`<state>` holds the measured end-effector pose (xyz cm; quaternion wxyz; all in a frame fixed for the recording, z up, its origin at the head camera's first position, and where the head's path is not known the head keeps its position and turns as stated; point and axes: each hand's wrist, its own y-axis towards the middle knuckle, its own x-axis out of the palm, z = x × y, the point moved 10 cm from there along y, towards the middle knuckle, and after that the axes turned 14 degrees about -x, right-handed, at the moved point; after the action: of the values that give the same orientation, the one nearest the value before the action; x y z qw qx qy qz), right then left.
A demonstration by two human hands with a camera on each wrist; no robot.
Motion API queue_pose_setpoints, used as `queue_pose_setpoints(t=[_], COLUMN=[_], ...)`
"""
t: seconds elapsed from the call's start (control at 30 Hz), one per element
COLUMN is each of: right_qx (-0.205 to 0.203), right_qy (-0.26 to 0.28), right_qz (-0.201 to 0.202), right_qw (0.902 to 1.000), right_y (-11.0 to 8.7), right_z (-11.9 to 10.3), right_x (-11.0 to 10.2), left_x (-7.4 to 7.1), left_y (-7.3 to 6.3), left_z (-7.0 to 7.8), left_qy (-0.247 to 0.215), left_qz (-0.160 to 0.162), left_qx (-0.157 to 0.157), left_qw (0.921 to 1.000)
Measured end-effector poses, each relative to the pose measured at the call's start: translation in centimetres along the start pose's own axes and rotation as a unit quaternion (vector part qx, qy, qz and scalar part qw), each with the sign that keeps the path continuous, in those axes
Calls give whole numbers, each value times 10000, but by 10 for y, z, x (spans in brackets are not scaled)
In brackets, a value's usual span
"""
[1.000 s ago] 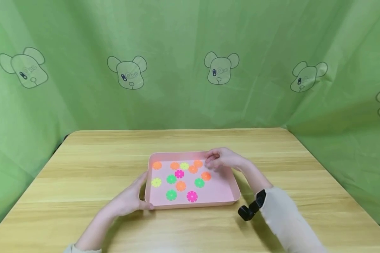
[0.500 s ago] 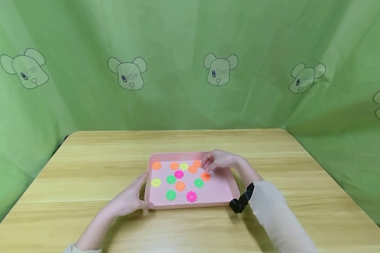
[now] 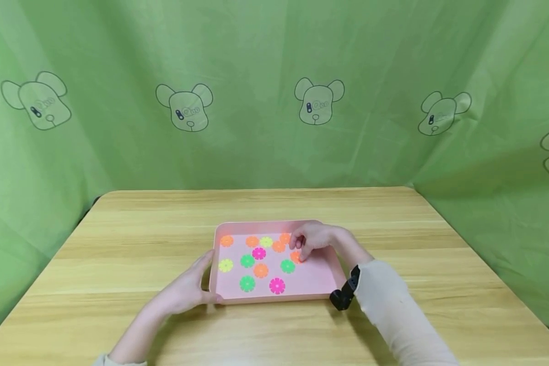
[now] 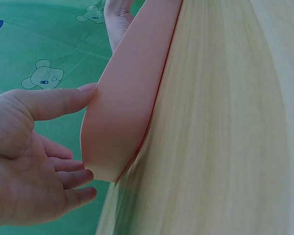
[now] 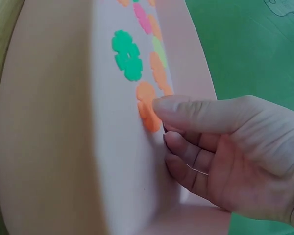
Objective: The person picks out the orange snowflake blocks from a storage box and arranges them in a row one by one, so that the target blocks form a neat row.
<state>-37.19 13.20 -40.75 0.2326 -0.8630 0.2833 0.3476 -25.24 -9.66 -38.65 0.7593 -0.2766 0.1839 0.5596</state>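
A shallow pink tray (image 3: pixel 315 274) lies on the table with several flower-shaped notched plastic discs inside. My left hand (image 3: pixel 185 290) steadies its near left corner, the straight thumb (image 4: pixel 63 103) touching the front wall by the rim, the other fingers along the left side. My right hand (image 3: pixel 313 238) reaches over the tray's far right part. Its thumb tip is on an orange disc (image 5: pixel 148 115), the other fingers curl inward, and the index fingertip is hidden behind the thumb; I cannot tell if the disc is pinched. A green disc (image 3: pixel 287 266) lies just to the left.
The other discs, such as a pink disc (image 3: pixel 277 285) and a yellow disc (image 3: pixel 226 265), are spread over the tray's left and middle. Wooden table (image 3: pixel 274 335) surrounds the tray. A green curtain (image 3: pixel 256 152) hangs behind and at both sides. A black wrist camera (image 3: pixel 343 299) overlaps the tray's near right corner.
My right hand has moved left and toward me, from the tray's back wall down to the orange disc, its thumb spreading from the fingers. The left hand and tray stay put.
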Motion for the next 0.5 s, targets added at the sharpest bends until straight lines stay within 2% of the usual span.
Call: queue_pose_setpoints(t=[0.1,0.5], right_qx=[72,121], right_qy=[-164,-174], right_qz=[-76,-81], right_qw=[9998,9997], right_y=[1,-1], right_z=[1,0], right_x=[2,5], left_x=[0,1], left_y=[0,1], left_z=[-1,0], left_qy=[9,33], left_qz=[4,-22], left_qx=[6,2], left_qw=[10000,10000])
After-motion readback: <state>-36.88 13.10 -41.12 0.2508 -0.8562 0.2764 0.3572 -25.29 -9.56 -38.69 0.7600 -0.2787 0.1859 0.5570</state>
